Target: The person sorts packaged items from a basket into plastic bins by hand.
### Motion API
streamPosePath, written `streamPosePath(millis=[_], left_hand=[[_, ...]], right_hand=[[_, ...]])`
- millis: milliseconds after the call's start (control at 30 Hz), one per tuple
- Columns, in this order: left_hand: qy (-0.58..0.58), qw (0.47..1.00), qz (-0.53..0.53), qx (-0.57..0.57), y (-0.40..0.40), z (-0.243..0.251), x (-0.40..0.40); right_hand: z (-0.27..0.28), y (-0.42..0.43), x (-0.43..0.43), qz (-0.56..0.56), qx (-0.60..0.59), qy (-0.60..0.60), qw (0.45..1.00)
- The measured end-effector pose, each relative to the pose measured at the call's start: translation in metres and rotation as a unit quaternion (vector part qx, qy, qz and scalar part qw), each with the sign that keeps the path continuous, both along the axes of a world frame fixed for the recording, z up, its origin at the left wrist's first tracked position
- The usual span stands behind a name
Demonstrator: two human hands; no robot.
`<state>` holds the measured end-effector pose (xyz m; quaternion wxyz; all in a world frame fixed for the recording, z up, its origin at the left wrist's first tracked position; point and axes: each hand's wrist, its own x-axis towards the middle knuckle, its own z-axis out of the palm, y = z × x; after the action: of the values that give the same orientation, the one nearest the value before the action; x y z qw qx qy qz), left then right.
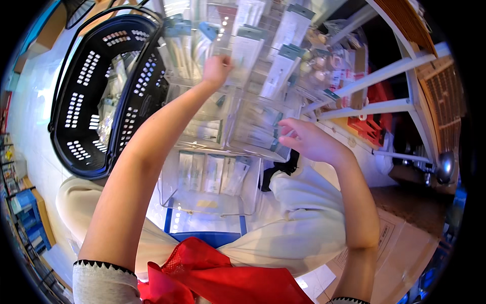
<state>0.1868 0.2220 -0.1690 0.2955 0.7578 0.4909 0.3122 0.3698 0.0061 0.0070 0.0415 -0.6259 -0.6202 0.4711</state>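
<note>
My left hand (217, 71) reaches out at the upper middle, its fingers curled beside a white package with a green top (245, 49); whether it grips anything is not clear. To the lower right, my right hand (303, 138) hovers with fingers bent and parted beside a clear bin of small packets (262, 127), nothing visible between them. More green-topped packages (281, 70) hang in rows ahead. Nearer to me, a wire basket (207, 209) holds several upright packets (216, 173). Another clear compartment, below my left hand, has packets (203, 129) lying in it.
A black plastic shopping basket (85, 110) with clear-wrapped goods stands at the left. White metal frame bars (364, 110) and red plastic items (368, 127) are at the right. A cardboard box (395, 247) lies lower right, and part of a blue stool (212, 237) shows between my knees.
</note>
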Motion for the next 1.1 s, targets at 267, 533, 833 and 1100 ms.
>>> streamPosePath(millis=[267,533,833,1100], left_hand=[[-0.039,0.989,-0.133,0.053,-0.065,0.117,-0.049],[-0.234,0.952,0.193,0.032,0.064,0.151,-0.264],[0.189,0.882,0.354,-0.245,0.117,-0.065,-0.373],[0.262,0.941,0.161,-0.144,0.111,-0.072,-0.351]], right_hand=[[-0.006,0.012,-0.009,0.003,0.017,-0.01,1.0],[-0.004,0.021,-0.051,0.049,-0.001,-0.029,0.998],[-0.023,0.037,-0.084,0.026,-0.089,-0.069,0.993],[-0.053,0.086,-0.12,0.066,-0.075,-0.087,0.991]])
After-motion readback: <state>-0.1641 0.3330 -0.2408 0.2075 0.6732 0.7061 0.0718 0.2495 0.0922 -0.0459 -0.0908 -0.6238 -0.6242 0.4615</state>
